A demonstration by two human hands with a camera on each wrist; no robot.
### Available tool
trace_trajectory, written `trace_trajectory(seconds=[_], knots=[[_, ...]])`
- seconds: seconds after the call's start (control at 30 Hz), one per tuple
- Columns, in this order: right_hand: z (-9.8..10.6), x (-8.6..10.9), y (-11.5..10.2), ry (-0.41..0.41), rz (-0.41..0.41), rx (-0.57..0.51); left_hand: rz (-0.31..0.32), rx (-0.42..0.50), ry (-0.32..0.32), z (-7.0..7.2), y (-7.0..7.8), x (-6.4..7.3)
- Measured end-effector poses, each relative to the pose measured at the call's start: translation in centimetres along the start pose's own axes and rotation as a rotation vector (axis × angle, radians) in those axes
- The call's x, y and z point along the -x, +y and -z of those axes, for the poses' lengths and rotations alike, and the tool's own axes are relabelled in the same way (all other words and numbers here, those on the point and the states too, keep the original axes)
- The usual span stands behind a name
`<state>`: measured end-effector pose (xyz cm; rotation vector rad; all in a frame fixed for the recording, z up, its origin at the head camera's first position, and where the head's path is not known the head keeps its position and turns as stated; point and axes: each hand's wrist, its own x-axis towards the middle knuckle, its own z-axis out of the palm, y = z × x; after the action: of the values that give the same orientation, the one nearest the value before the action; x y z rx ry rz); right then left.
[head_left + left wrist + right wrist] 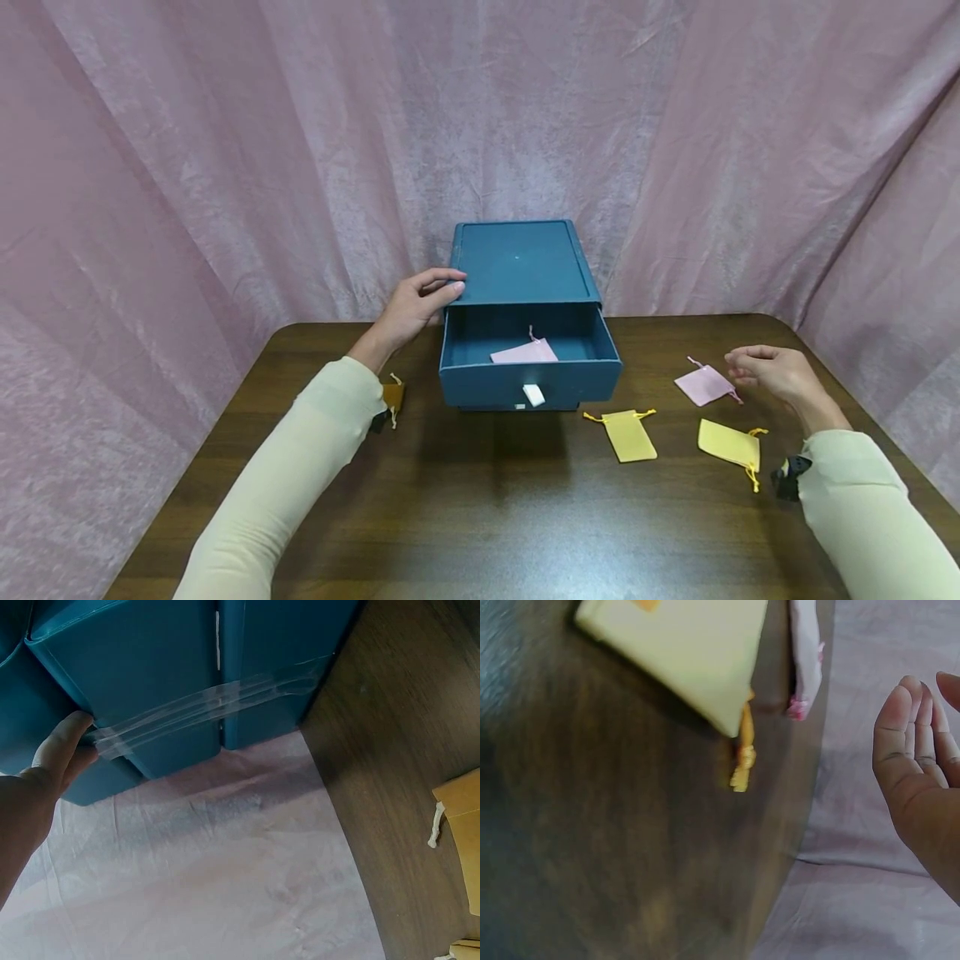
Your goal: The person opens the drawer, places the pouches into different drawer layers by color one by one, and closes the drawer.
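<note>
A blue drawer box (pixel 525 262) stands at the back of the table, its drawer (pixel 480 385) pulled out. In the drawer lies a pink drawstring pouch (pixel 525 352). My left hand (pixel 411 307) rests its fingers and thumb on the box's front left top corner; the left wrist view shows its fingertips (pixel 71 729) at the box's edge. At the right, my right hand (pixel 776 373) hovers with fingers loosely bent and holds nothing. Beside it lies another pink pouch (pixel 705 385). Two yellow pouches (pixel 630 437) (pixel 729 443) lie nearer to me.
A brown pouch (pixel 393 396) lies left of the box, partly behind my left sleeve; the left wrist view shows a second brown pouch (pixel 466 951) at its border. Clear tape (pixel 210 705) runs across the box's side. A pink curtain (pixel 360 167) hangs behind the wooden table (pixel 480 517).
</note>
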<state>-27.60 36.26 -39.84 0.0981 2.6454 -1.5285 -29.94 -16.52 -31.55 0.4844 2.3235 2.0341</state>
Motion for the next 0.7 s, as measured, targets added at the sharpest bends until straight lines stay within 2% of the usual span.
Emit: trace_trajectory(seconds=[0.37,0.7], knots=[[-0.5,-0.2,1.4,0.0,-0.012,-0.077,0.025,-0.028,-0.003,-0.1,0.1,0.1],[-0.7,-0.4,2.2,-0.076,-0.094,-0.292,0.015,-0.041,0.0,0.0,0.1,0.1]])
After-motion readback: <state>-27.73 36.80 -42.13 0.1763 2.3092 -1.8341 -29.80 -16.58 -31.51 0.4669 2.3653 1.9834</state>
